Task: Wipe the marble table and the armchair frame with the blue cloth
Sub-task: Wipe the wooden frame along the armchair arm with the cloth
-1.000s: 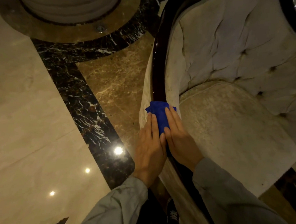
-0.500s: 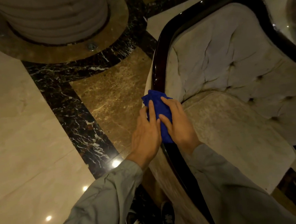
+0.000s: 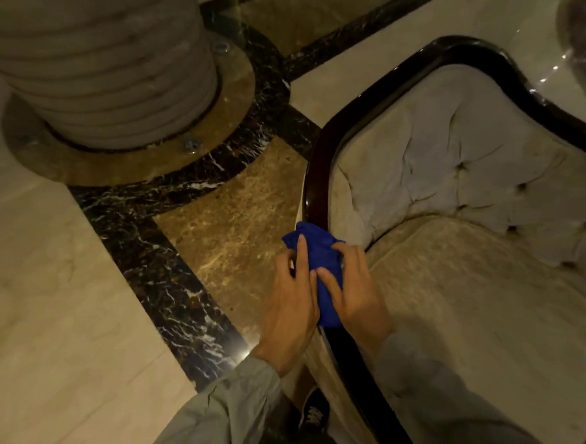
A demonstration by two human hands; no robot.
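The blue cloth (image 3: 318,258) is bunched over the dark glossy armchair frame (image 3: 317,172) on the chair's left arm rail. My left hand (image 3: 291,302) presses the cloth from the outer side, fingers spread over it. On the inner side, my right hand (image 3: 354,288) grips the cloth against the rail. The frame curves up and around the tufted cream backrest (image 3: 452,157). A pale glossy surface with a glass object (image 3: 578,32) lies beyond the chair at top right; I cannot tell whether it is the marble table.
A ribbed stone column base (image 3: 104,79) stands on a round brass plate at upper left. The floor is polished marble with black veined bands (image 3: 157,264). The cream seat cushion (image 3: 496,312) fills the right. My dark shoe (image 3: 313,414) shows beside the chair.
Both hands and the cloth have slid forward along the arm rail toward the backrest. The cloth looks more bunched. My view has tilted up, showing more of the column and chair back.
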